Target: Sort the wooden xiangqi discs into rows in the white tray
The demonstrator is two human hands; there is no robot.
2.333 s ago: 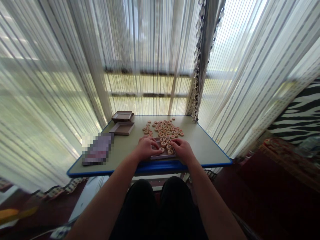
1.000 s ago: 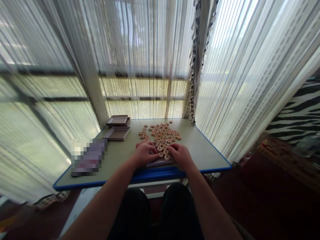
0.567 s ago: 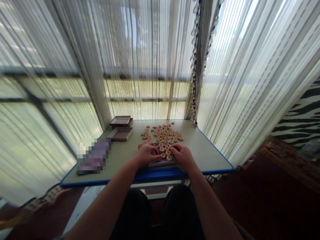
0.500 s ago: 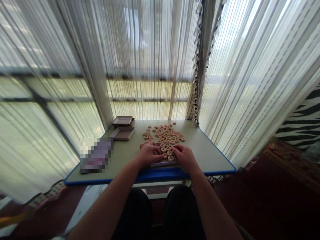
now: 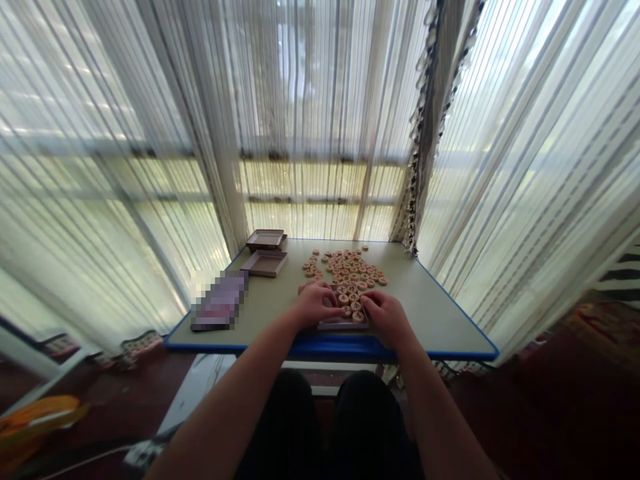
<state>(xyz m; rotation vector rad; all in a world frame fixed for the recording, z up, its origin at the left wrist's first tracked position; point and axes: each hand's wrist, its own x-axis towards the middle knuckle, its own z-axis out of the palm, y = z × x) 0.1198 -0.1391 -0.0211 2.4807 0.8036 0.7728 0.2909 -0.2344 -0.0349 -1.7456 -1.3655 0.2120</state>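
A shallow box lies at the table's near edge. Several round wooden xiangqi pieces with dark characters sit inside it in rows. My left hand curls over the box's left side, its thumb reaching in against the pieces. Part of that side is hidden under the hand. At the right rim, my right hand is closed, thumb and forefinger pinched at a piece in the right-hand row; the fingertips partly cover it. Just beyond the box spreads a loose heap of more pieces.
At the table's back left stand an open shallow box and stacked box parts. A blurred purple item lies at the left edge. Sheer curtains hang behind the table. An orange item is on the floor.
The view has turned slightly left, so everything appears shifted right. Both hands stay at the box, with little visible change in their grip.
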